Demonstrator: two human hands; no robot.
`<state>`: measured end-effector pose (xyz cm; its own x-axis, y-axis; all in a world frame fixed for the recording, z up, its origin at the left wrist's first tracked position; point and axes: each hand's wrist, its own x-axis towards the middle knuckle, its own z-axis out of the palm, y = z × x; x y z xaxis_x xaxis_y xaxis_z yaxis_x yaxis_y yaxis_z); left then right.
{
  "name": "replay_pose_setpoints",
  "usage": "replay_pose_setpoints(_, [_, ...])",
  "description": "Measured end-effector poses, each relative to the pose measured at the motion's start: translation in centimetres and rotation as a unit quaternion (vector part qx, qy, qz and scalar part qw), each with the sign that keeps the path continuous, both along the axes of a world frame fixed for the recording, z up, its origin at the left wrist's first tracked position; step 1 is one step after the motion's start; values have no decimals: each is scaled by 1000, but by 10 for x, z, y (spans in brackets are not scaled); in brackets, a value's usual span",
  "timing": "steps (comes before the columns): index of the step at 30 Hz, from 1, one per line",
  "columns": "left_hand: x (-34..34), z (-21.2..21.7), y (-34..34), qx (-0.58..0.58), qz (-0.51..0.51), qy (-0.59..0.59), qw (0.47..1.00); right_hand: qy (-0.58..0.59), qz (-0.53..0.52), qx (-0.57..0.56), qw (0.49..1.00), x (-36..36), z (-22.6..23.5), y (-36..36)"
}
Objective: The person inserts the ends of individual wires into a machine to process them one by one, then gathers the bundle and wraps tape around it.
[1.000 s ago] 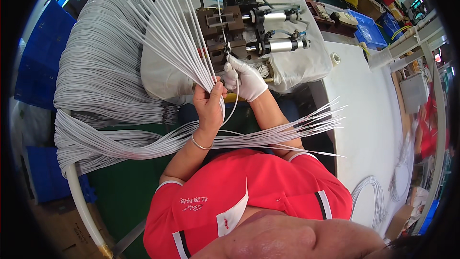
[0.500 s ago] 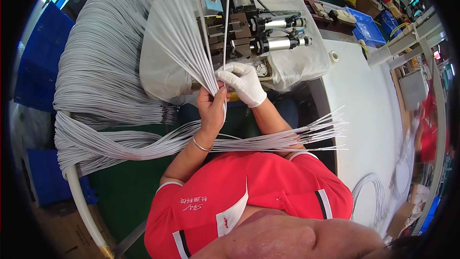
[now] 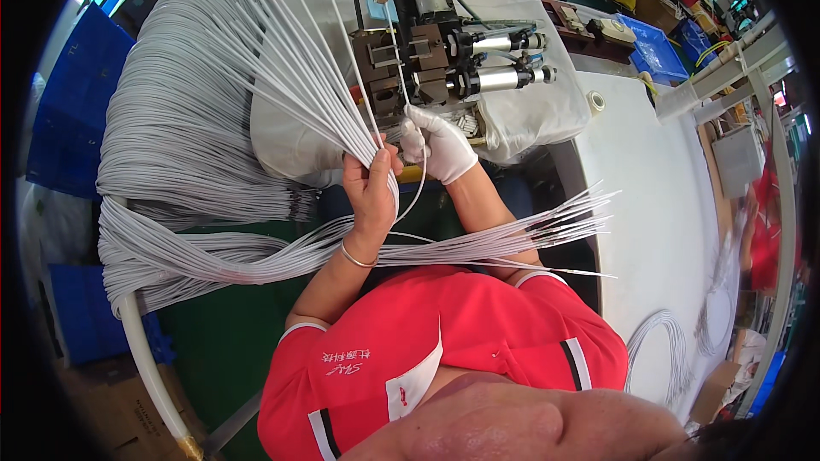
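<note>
While the left hand [image 3: 372, 192] is closed around a fan of white wires [image 3: 316, 77], its thumb pressed over them at the gathering point, the wire ends spread up and to the far left from that grip. Their long axes run diagonally, from the fist near the centre out toward the far left, each wire stiff and nearly straight. The right hand [image 3: 437, 145], in a white glove, sits just right of the left one and is pinched shut on a single wire [image 3: 389, 34]. That wire rises almost straight from the gloved fingers, pointing far, up against the dark metal machine [image 3: 418, 60] with its two silver cylinders [image 3: 504, 60] lying sideways to the right. Below the glove the same wire seems to curve down in a loop toward the left wrist.

The machine stands on a white cloth [image 3: 530, 111]. Across the person's lap a second bundle of wires [image 3: 512, 235] lies roughly left to right, its free ends splaying toward the white table [image 3: 649, 205] on the right. To the left, a great hank of wires [image 3: 188, 119] drapes in a thick curve, and blue crates [image 3: 73, 111] stand at the left edge. A roll of tape [image 3: 596, 102] lies on the table.
</note>
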<state>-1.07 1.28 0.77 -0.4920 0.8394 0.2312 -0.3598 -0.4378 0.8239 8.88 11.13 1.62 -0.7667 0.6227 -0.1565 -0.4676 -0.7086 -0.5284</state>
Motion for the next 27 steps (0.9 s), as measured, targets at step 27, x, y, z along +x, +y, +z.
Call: replay_pose_setpoints(27, [-5,-1,2,-6,-13,-54,998,210,108,29,971,14,8,-8])
